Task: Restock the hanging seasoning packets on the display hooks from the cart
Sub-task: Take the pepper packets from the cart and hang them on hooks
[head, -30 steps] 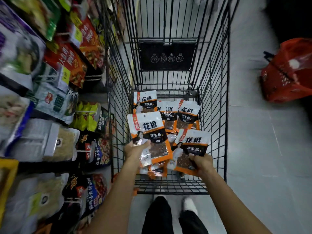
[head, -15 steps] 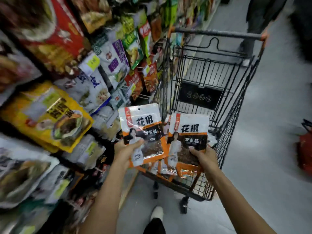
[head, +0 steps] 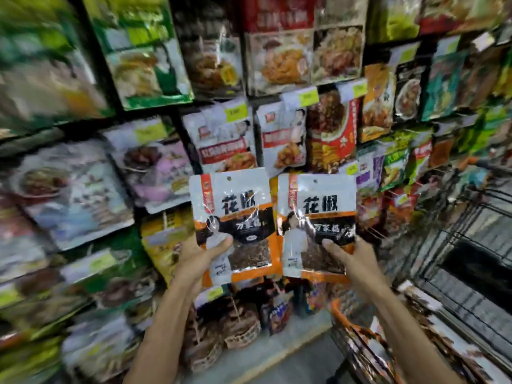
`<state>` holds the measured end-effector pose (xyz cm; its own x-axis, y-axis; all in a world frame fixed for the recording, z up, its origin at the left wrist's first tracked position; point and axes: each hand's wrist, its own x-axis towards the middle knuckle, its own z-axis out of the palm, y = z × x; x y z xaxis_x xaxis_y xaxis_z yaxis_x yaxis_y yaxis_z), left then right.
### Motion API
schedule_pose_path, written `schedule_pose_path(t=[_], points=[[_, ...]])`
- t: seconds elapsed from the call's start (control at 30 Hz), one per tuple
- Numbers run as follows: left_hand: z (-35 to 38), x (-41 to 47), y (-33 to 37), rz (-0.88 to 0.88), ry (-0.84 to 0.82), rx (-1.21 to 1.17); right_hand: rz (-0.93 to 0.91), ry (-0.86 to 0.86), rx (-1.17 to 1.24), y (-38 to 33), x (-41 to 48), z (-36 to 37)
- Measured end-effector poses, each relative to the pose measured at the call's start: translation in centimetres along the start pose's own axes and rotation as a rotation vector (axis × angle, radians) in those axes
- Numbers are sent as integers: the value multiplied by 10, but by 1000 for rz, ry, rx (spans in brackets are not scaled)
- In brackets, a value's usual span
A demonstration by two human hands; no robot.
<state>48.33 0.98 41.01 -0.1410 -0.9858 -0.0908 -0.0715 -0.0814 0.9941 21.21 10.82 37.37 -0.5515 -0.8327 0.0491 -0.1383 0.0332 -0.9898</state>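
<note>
Both lifted out of cart (head: 476, 206), now up at the display (head: 185, 139). Left hand (head: 202, 253) pinches left packet (head: 235, 214), right hand (head: 353, 259) pinches right packet (head: 318, 214). Neither hooked yet.

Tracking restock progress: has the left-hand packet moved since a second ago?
Yes. The left hand lifted the seasoning packet out of the cart, leftward to the display packets.

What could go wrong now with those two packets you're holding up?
The left hand and right hand each grip a packet by its lower half only, so the left packet or right packet could slip. The display packets hang crowded and overlapping, so pushing in could knock one off. Both hands are full, so neither can steady anything.
</note>
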Motion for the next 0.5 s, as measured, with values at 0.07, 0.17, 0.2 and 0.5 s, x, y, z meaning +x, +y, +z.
schedule_pose_path(t=[0.07, 0.17, 0.2, 0.5], points=[[-50, -19, 14, 69, 91, 2, -46, -94, 17, -24, -10, 40], [-126, -47, 25, 136, 182, 13, -109, -202, 49, -52, -33, 105], [-152, -57, 28, 139, 213, 19, -133, -240, 49, -61, -43, 128], [-386, -117, 16, 226, 413, 67, -166, -428, 103, -99, -158, 335]])
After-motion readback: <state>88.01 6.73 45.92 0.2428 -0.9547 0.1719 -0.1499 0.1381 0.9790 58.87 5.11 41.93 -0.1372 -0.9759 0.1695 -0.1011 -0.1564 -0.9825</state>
